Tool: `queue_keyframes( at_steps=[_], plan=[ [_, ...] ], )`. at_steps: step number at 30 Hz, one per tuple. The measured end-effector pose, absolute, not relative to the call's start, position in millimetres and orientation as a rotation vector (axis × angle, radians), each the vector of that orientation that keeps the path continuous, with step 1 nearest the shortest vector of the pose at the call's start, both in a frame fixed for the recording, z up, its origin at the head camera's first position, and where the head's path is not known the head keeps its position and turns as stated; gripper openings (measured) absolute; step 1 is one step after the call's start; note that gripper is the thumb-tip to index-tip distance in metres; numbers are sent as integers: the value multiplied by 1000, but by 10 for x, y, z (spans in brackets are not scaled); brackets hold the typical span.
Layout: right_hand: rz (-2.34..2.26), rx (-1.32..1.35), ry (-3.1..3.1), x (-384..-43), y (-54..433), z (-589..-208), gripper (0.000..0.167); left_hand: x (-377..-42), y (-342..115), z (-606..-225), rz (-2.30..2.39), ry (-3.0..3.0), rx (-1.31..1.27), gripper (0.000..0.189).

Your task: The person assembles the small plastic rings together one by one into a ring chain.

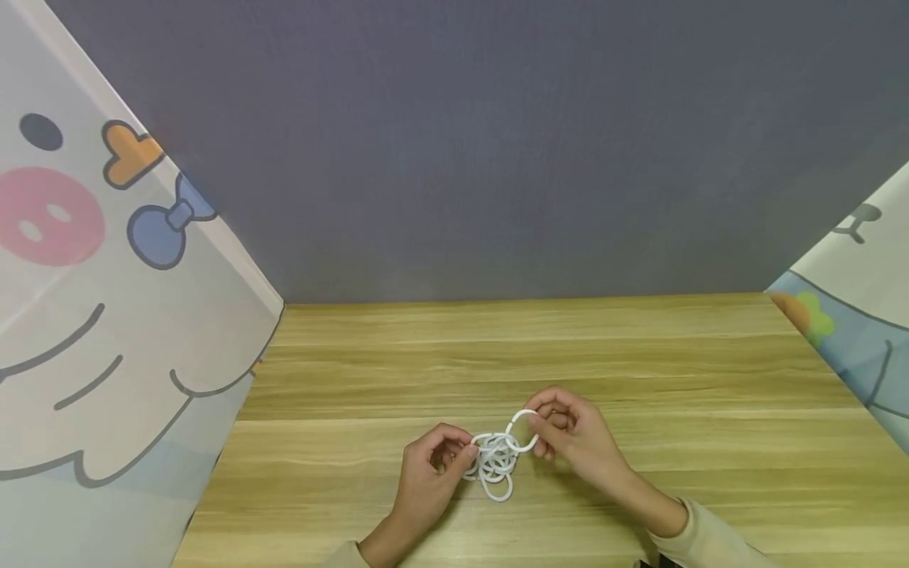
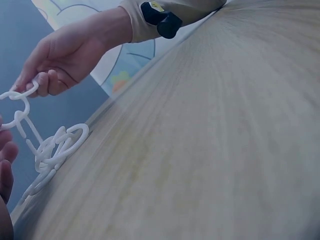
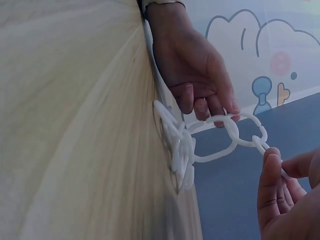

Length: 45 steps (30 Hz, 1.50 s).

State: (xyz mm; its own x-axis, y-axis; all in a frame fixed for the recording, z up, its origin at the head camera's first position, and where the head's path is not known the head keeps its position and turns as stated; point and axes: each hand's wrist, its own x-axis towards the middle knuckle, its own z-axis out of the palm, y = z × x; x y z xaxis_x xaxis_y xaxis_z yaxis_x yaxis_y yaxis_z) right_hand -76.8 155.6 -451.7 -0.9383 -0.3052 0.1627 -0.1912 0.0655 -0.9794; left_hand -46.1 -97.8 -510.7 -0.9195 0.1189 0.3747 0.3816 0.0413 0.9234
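A chain of white plastic links lies in a tangled heap near the front of the table. With thumb and forefinger my left hand pinches a link at the heap's upper left. My right hand pinches one larger-looking ring at the upper right, held above the table. Seen from the right wrist, several joined links stretch between the two hands, while the remaining pile rests on the wood. The left wrist view shows that pile below the raised links.
The wood-grain table reaches back to a dark grey panel. Side panels with cartoon prints stand at the left and right. A dark device is strapped at the right sleeve.
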Motion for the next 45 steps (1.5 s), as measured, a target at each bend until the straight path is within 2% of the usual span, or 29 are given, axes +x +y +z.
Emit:
queue_keyframes(
  at_steps=[7, 19, 25, 32, 45],
  plan=[
    [-2080, -536, 2250, -764, 1592, -4434, 12, -479, -959, -5111, -1988, -2097, -561, 14],
    [-2111, -524, 2292, -782, 1700, -4418, 8, -507, -1034, -5101, -1925, -2181, -504, 8],
    [-2128, -512, 2301, -797, 1758, -4432, 7, -610, -1152, -4991, -1842, -2328, -380, 6],
    [-2129, -499, 2306, -814, 1807, -4468, 7, -705, -1269, -4947, -1499, -2592, -328, 13],
    [-2098, -464, 2353, -839, 1852, -4500, 8, -727, -1252, -4975, -1138, -2756, -444, 18]
  ],
)
